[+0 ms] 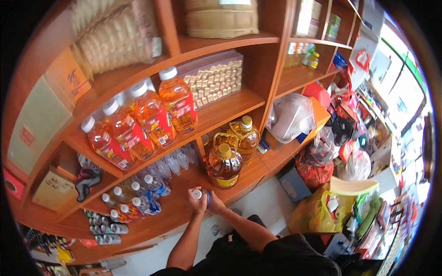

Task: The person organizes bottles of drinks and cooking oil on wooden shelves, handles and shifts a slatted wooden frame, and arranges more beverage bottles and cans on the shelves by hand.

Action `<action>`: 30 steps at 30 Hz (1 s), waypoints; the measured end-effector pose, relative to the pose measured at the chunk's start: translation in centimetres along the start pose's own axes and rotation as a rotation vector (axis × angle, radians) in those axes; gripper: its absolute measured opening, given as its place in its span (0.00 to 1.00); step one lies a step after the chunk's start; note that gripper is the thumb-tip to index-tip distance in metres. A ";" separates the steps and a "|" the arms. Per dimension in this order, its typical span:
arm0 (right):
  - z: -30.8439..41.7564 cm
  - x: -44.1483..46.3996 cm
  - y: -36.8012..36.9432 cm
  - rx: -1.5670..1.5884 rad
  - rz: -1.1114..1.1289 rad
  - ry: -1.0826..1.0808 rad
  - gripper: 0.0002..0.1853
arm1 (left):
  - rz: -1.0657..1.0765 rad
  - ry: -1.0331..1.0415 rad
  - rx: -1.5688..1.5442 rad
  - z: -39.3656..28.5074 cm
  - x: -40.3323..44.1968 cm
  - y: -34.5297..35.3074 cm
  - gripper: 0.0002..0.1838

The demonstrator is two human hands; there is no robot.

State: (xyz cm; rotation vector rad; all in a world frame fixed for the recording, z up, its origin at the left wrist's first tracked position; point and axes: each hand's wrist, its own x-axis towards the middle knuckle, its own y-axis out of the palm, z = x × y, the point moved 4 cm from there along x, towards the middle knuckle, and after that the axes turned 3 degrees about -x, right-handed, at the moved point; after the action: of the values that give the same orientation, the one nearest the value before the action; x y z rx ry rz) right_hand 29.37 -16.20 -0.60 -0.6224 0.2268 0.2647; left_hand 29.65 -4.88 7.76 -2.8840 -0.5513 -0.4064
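Observation:
Both my hands hold one small bottle point(197, 194) with a white cap and a bluish label, over the front of the wooden counter. My left hand point(196, 204) is wrapped round its left side, and my right hand point(215, 203) closes on its right side. Just behind them stands a large oil bottle point(224, 165) with a yellow cap, beside a second oil bottle point(247, 138). To the left, several capped bottles with blue labels point(157, 184) stand in a group on the counter.
Large orange drink bottles point(177, 99) line the shelf above. Cans point(110, 233) stand at the lower left. Red bags point(315, 172) and a yellow bag point(317, 212) are on the right. A wooden divider point(275, 69) rises between the shelves.

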 end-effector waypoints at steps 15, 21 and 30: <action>-1.0 -2.8 -0.9 0.029 0.005 -0.146 0.52 | 0.196 -0.315 -0.075 0.7 -4.1 -2.5 0.33; 0.3 -1.3 -4.2 -0.182 0.451 -0.216 0.58 | 0.314 -0.633 -0.076 4.0 -3.8 -3.8 0.34; 15.1 -6.8 -18.8 -0.258 0.757 -0.929 0.44 | 0.160 -0.460 0.053 -17.8 -6.2 -6.1 0.31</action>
State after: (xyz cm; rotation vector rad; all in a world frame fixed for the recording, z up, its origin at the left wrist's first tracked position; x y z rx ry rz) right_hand 30.73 -23.05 23.51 -0.5869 -0.4955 1.2876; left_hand 17.65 -5.31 23.47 -2.9418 -0.3789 0.2989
